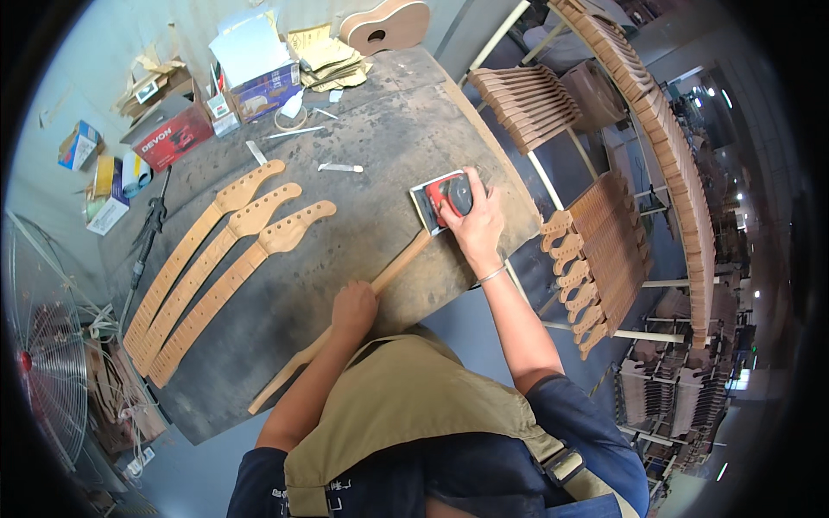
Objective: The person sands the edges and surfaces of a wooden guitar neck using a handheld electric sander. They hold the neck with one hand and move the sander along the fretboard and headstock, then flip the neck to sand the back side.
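My left hand (355, 309) is closed around a wooden guitar neck (402, 262), which lies slantwise over the near part of the dark workbench (363, 186). At the neck's far right end, my right hand (477, 226) grips a red and black sander (449, 195) from above. The sander's flat pad overlaps or touches that end; the exact contact is hidden. Left of my hands, three more guitar necks (220, 263) lie side by side, headstocks pointing away from me. Part of the held neck is covered by my left hand and forearm.
A metal blade or scraper (340, 167) lies mid-bench. Boxes (173, 138), sandpaper sheets (328, 60) and a guitar body (385, 26) line the back. Racks of necks (604, 250) stand close on the right. A fan (47, 363) is at the left.
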